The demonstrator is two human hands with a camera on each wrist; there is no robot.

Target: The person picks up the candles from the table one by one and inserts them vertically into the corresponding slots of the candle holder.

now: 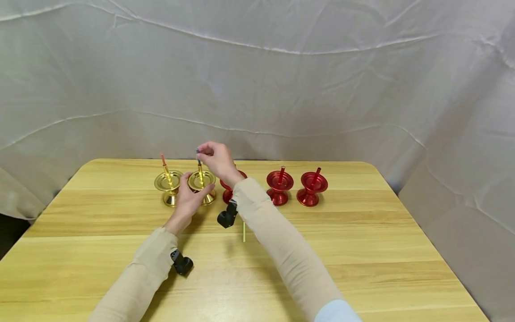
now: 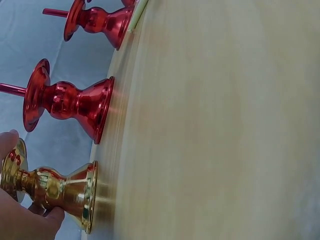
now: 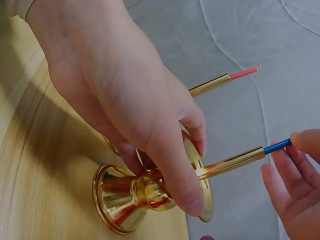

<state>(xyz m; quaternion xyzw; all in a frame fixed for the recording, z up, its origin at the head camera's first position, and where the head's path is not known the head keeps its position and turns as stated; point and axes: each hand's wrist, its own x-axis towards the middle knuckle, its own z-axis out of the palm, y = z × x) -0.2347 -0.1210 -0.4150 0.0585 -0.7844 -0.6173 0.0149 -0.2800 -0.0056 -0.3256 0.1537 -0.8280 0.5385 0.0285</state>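
Observation:
My left hand (image 1: 189,199) grips the second gold candle holder (image 1: 208,197) around its waist and dish; the holder stands upright on the table. From the dish rises a gold tube (image 3: 232,164). A slim blue stick (image 3: 276,146) sits with its lower end at the tube's mouth. Thumb and fingers of my right hand (image 1: 217,162) pinch the stick's top end. Just left stands another gold holder (image 1: 170,197), a pink stick (image 1: 162,159) poking out of its tube.
Three red holders (image 1: 277,197) with red tubes stand in line to the right; my right forearm partly covers the nearest (image 1: 227,195). A pale yellow-green stick (image 1: 243,232) lies on the wooden table (image 1: 362,268) by the right sleeve. A grey cloth (image 1: 257,89) hangs behind.

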